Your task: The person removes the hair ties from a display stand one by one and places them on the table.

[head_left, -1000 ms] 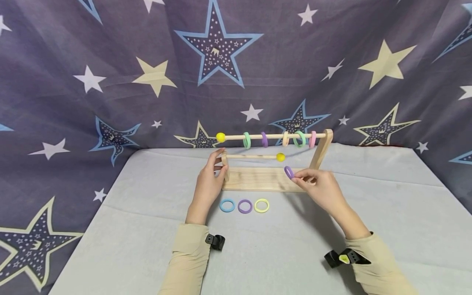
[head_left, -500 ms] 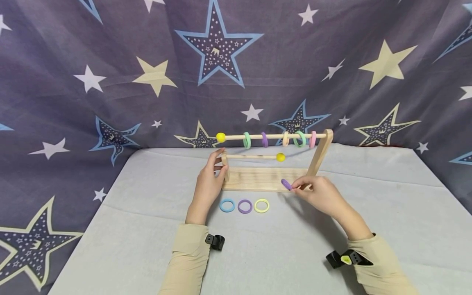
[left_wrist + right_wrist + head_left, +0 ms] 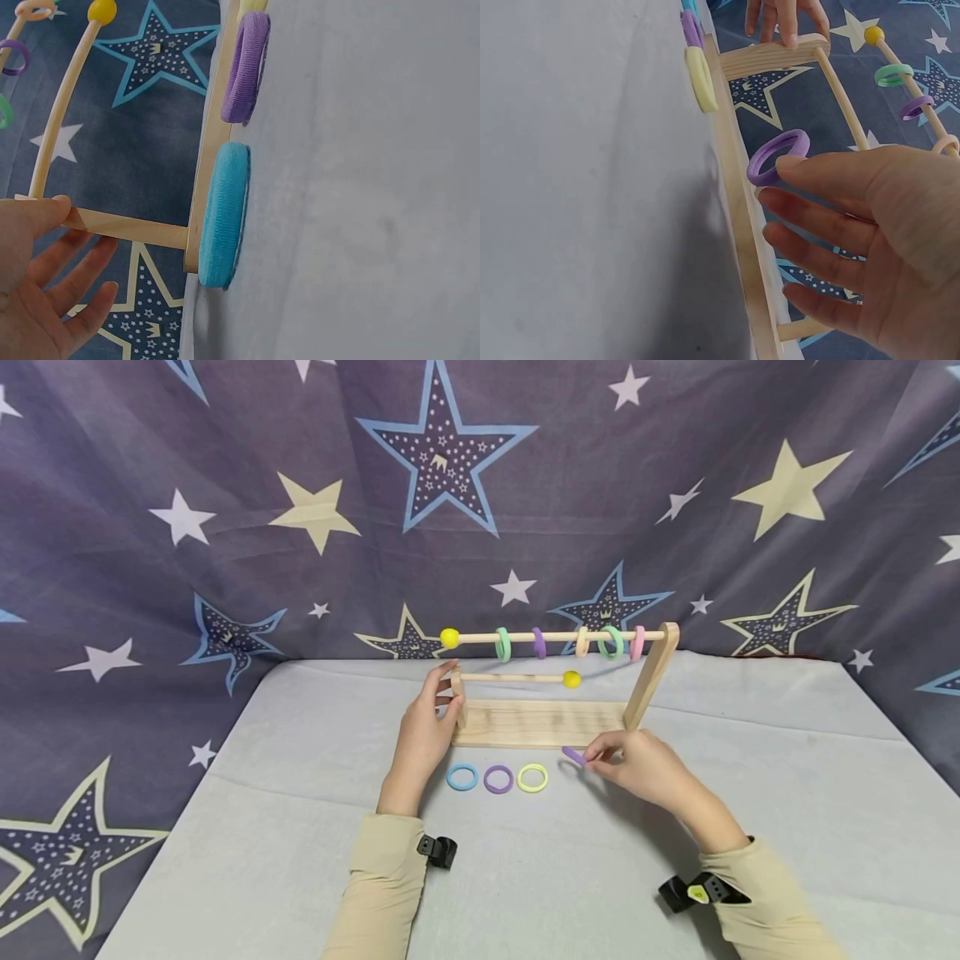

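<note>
My right hand (image 3: pixel 637 767) pinches a purple hair tie (image 3: pixel 573 756) between thumb and fingertips, just in front of the stand's base. In the right wrist view the held hair tie (image 3: pixel 769 159) shows as a tilted loop. With thumb and fingers, my left hand (image 3: pixel 426 731) grips the short left upright (image 3: pixel 127 225) of a wooden stand (image 3: pixel 540 727). On the table before the stand lie three hair ties in a row: blue (image 3: pixel 462 777), purple (image 3: pixel 498 779) and yellow (image 3: pixel 532 778). The stand's lower rod (image 3: pixel 513 678) carries no hair ties.
Several hair ties, among them a green one (image 3: pixel 502 645) and a pink one (image 3: pixel 637 643), hang on the upper rod (image 3: pixel 472 639). Yellow balls cap both rods. A tall upright (image 3: pixel 651 677) stands at the right. Behind hangs a starry cloth (image 3: pixel 420 568).
My right hand has brought the purple hair tie down and towards me, from near the lower rod's end to before the base. The left hand has stayed on the upright.
</note>
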`<state>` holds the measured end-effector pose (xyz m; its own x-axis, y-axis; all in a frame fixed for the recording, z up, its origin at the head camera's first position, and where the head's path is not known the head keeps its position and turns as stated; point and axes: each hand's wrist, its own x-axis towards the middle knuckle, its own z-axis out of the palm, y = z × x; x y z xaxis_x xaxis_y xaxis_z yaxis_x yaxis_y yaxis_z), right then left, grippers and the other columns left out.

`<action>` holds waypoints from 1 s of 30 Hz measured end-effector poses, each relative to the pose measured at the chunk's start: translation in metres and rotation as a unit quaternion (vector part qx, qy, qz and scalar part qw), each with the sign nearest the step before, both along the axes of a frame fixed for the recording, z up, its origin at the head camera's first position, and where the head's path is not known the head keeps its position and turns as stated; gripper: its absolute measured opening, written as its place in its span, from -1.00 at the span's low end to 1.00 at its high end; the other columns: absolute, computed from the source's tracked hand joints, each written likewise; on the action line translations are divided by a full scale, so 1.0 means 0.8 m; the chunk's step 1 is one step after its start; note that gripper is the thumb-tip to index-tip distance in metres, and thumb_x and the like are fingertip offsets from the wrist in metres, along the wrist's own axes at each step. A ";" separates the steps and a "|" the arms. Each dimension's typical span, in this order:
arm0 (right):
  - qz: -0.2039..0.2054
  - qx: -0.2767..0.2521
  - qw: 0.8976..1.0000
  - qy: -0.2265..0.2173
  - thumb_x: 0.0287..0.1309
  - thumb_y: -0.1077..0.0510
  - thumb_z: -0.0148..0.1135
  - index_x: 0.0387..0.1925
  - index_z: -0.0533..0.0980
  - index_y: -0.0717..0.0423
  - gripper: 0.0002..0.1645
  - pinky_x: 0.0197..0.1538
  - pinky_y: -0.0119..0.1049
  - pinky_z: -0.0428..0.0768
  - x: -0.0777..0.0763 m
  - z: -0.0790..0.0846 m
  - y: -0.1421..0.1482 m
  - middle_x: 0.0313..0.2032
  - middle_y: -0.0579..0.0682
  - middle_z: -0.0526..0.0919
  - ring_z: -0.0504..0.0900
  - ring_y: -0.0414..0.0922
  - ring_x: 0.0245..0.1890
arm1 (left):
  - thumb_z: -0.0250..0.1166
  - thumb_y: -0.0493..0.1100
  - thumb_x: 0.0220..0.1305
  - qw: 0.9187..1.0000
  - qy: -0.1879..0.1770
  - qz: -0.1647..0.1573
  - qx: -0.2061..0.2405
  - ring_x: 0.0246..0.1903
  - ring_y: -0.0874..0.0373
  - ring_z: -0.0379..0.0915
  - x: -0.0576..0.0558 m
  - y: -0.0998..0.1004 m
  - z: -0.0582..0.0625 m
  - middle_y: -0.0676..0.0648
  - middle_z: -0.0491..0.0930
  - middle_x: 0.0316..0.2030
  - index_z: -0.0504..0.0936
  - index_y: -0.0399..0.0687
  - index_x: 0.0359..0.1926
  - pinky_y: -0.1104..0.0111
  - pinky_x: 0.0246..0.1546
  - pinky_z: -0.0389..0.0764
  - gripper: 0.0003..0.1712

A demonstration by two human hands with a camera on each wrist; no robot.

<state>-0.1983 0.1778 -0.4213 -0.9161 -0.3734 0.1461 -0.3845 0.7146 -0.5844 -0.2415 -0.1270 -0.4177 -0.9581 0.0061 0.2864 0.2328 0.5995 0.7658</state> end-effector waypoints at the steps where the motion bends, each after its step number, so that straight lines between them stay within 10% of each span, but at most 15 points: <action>1: 0.002 0.002 1.000 -0.002 0.07 0.24 0.43 -0.39 0.69 -0.05 -0.89 -0.22 -0.08 0.57 0.000 -0.001 0.000 -0.46 -0.22 0.68 0.62 -0.20 -0.40 | 0.20 -0.22 0.43 1.000 0.001 0.000 0.000 0.00 -0.06 0.58 0.000 0.000 0.000 -0.17 0.55 0.17 0.28 0.23 0.43 0.08 0.02 0.59 -0.38; 30: 0.046 0.043 0.998 -0.006 0.01 0.21 0.51 -0.46 0.69 -0.12 -0.85 -0.22 -0.20 0.57 0.002 -0.018 -0.011 -0.38 -0.29 0.62 0.57 -0.26 -0.35 | 0.20 -0.22 0.43 1.000 0.003 -0.004 0.004 0.00 -0.10 0.58 0.000 -0.001 -0.001 -0.20 0.56 0.16 0.29 0.16 0.43 0.03 0.00 0.60 -0.39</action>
<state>-0.1967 0.1688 -0.4361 -0.8784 -0.4674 0.0992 -0.4449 0.7243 -0.5267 -0.2415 -0.1277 -0.4183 -0.9560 0.0119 0.2930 0.2429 0.5917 0.7687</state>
